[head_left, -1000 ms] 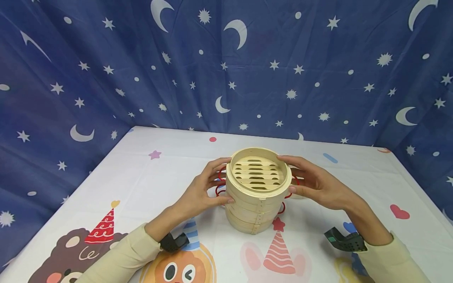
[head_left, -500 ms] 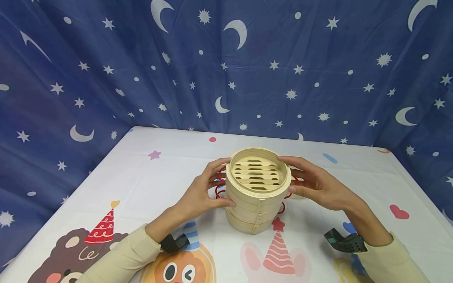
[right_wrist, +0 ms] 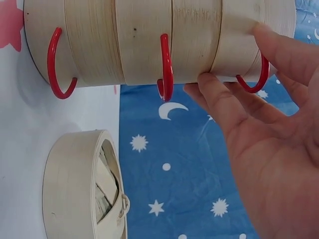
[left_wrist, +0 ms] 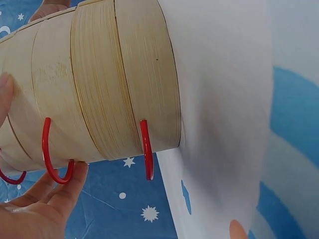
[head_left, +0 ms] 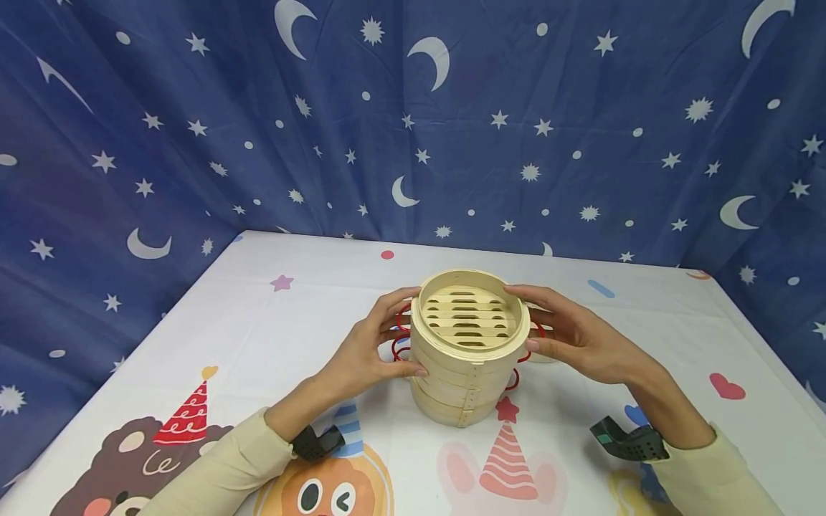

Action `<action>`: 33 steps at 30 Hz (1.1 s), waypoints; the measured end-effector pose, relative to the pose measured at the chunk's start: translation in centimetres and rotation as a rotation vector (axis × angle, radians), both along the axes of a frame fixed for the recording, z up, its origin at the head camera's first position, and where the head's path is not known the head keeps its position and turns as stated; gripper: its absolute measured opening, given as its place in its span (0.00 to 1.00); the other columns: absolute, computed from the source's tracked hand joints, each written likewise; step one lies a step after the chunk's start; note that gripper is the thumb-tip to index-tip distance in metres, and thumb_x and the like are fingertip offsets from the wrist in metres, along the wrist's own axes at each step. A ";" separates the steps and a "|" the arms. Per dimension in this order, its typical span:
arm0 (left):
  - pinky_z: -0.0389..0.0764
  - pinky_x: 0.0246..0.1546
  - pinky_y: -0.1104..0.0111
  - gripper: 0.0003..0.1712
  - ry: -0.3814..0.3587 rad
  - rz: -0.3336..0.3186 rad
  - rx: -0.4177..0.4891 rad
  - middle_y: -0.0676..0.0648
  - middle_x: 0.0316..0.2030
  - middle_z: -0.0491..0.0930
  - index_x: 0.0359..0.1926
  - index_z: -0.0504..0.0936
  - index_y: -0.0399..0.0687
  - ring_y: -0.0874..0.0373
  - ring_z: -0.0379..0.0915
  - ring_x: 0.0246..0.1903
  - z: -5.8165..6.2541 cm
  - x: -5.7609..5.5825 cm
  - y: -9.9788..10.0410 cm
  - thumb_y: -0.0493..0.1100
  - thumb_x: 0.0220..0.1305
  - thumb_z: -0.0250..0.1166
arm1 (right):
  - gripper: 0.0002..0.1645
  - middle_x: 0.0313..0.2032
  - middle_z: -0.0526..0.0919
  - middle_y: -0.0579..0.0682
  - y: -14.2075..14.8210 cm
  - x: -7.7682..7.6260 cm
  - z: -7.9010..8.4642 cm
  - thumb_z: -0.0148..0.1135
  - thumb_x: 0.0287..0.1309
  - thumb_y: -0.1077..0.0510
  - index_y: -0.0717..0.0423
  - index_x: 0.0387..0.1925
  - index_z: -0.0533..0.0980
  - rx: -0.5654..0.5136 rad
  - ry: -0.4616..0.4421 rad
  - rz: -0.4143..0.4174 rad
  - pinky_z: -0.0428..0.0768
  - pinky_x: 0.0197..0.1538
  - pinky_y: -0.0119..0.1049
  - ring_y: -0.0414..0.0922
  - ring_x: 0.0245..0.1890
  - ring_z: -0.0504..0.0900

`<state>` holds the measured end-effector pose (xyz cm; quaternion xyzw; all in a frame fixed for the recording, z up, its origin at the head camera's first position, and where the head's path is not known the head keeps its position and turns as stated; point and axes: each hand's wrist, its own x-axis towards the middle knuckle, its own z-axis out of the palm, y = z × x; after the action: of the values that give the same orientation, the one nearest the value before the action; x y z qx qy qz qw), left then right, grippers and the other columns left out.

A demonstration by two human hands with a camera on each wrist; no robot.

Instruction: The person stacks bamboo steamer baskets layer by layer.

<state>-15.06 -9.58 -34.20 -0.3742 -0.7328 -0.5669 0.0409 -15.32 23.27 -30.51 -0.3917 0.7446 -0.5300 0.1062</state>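
A stack of bamboo steamer baskets (head_left: 471,373) with red loop handles stands upright on the table, its slatted top tier facing up. My left hand (head_left: 381,344) grips the left side of the upper tiers, thumb in front and fingers behind. On the opposite side my right hand (head_left: 581,333) holds the top tier, thumb in front and fingers around the back. In the left wrist view a red handle (left_wrist: 46,149) lies beside my fingertips. The right wrist view has the bamboo steamer lid (right_wrist: 72,184) on the table, its woven top and small loop showing; my right hand mostly hides it in the head view.
A white tablecloth (head_left: 310,308) printed with cartoon animals and party hats covers the table. Behind and to the sides hangs a blue curtain (head_left: 323,107) with moons and stars. Black straps (head_left: 629,438) with cameras sit on both wrists.
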 end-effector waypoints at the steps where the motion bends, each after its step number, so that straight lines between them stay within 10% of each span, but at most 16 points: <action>1: 0.74 0.56 0.63 0.59 -0.002 0.001 -0.001 0.46 0.66 0.64 0.71 0.54 0.53 0.51 0.72 0.55 0.0 0.0 0.0 0.31 0.41 0.78 | 0.41 0.70 0.54 0.56 0.0 0.0 0.0 0.57 0.60 0.74 0.57 0.72 0.53 0.000 0.000 0.000 0.76 0.56 0.40 0.45 0.66 0.64; 24: 0.73 0.57 0.64 0.57 -0.025 -0.005 -0.007 0.49 0.65 0.65 0.71 0.54 0.60 0.52 0.70 0.57 -0.3 -0.2 -0.2 0.34 0.45 0.78 | 0.41 0.68 0.60 0.54 0.3 0.0 0.6 0.58 0.60 0.73 0.55 0.71 0.55 0.040 0.087 -0.070 0.75 0.57 0.36 0.47 0.62 0.69; 33: 0.73 0.57 0.63 0.56 -0.032 -0.017 0.004 0.49 0.65 0.65 0.71 0.55 0.59 0.53 0.70 0.57 -0.3 -0.3 -0.2 0.34 0.46 0.77 | 0.33 0.62 0.70 0.54 3.0 0.3 0.1 0.60 0.61 0.69 0.54 0.67 0.64 0.093 0.195 -0.365 0.73 0.56 0.26 0.45 0.59 0.72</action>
<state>-15.37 -9.79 -34.50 -0.3710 -0.7291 -0.5745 0.0252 -15.05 26.30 -30.42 -0.2945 0.8336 -0.4650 -0.0460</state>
